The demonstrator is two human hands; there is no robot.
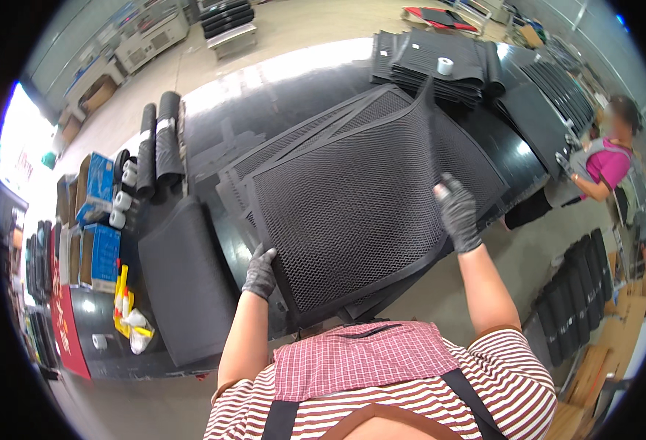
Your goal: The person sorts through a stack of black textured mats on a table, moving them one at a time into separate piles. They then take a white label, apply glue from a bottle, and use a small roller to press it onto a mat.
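Left forearm [245, 334]: bare, reaching forward, leaning slightly inward. Left hand [260, 272]: grey-gloved, fingers bent, inside the surface's [286, 99] near edge; grip unclear. Right forearm [487, 290]: bare, angled inward. Right hand [459, 216]: grey-gloved, back showing, one bare digit tip, by the near edge, farther forward than the left; grip unclear.

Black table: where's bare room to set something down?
The black table looks bare along its far edge, between dark rolls and stacked mats; smaller patch right of the mesh mats. Crowded: left end, blue boxes and white rolls.
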